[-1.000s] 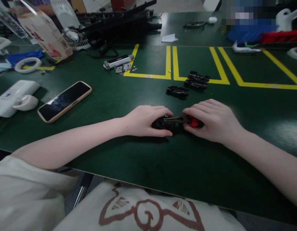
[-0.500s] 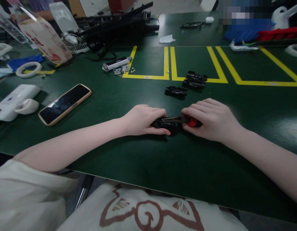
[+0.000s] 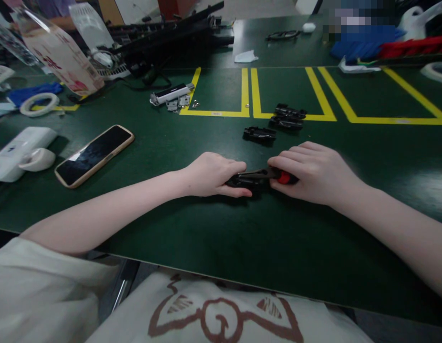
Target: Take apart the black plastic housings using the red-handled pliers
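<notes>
My left hand (image 3: 217, 175) is closed on a small black plastic part (image 3: 250, 184), thumb and fingers at its left end. My right hand (image 3: 310, 169) grips a pair of pliers (image 3: 284, 177) by red and black handles. The metal jaws reach left and lie over the black part, touching or very close to it; the exact contact is too dark to tell. Beyond my hands lie several similar black parts: one (image 3: 259, 134) stands alone, while others (image 3: 287, 123) lie together on the yellow tape line.
On the left are a phone (image 3: 95, 156), a white device (image 3: 22, 150) and a tape roll (image 3: 39, 104). A white and black piece (image 3: 171, 94) lies with small metal bits near the yellow tape (image 3: 215, 114). Black equipment (image 3: 178, 40) and a carton (image 3: 61, 55) stand behind.
The pliers and the black part have tilted slightly between my hands, and the jaws lie a little differently over the part. Both hands keep their grip; the whole view has shifted slightly.
</notes>
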A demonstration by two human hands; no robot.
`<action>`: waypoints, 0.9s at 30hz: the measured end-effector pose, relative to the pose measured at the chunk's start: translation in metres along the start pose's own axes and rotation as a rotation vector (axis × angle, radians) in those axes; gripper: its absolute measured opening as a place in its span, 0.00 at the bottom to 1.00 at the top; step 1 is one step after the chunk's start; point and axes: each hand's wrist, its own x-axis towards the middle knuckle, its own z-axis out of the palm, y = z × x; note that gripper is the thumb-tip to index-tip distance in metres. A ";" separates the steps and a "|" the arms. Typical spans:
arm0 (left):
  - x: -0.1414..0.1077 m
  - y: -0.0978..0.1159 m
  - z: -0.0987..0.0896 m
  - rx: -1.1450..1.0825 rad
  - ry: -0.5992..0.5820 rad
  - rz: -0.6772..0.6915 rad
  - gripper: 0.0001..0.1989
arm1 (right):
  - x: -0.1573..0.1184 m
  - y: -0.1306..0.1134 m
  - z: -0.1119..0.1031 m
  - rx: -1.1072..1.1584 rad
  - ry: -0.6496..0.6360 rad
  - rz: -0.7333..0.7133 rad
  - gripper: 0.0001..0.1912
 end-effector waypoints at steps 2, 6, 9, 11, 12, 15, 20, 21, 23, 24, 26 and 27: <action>0.000 0.000 0.000 -0.013 0.004 0.014 0.27 | -0.001 0.001 0.000 -0.013 0.009 -0.018 0.12; 0.001 0.000 0.000 -0.028 0.003 0.014 0.27 | -0.001 0.001 -0.001 -0.021 -0.004 -0.018 0.12; 0.002 0.000 -0.001 -0.025 -0.014 -0.009 0.28 | 0.001 -0.002 -0.002 -0.017 -0.019 0.004 0.11; 0.003 0.000 -0.001 -0.021 -0.018 -0.029 0.28 | 0.002 -0.003 -0.002 -0.023 -0.019 0.010 0.11; 0.003 0.000 -0.001 -0.020 -0.018 -0.035 0.28 | 0.003 -0.004 -0.002 -0.028 -0.019 0.010 0.11; 0.003 0.000 -0.001 -0.022 -0.018 -0.035 0.27 | 0.003 -0.004 -0.002 -0.041 -0.013 0.002 0.11; 0.003 0.000 -0.001 -0.004 -0.008 -0.004 0.26 | 0.001 0.000 -0.003 -0.060 -0.007 -0.022 0.13; 0.003 0.000 -0.001 -0.001 -0.003 0.002 0.26 | 0.000 0.001 -0.002 -0.061 -0.011 -0.022 0.13; 0.002 -0.001 -0.001 -0.017 0.011 0.013 0.26 | -0.001 0.002 -0.001 -0.060 -0.024 -0.014 0.13; 0.002 -0.001 0.000 -0.034 0.018 0.017 0.26 | -0.001 0.003 0.000 -0.058 -0.024 -0.008 0.14; 0.001 -0.001 0.001 -0.070 0.035 0.024 0.26 | -0.002 0.003 0.002 -0.049 -0.015 0.009 0.14; 0.000 -0.001 0.001 -0.083 0.044 0.027 0.26 | -0.003 0.003 0.002 -0.043 -0.004 0.022 0.15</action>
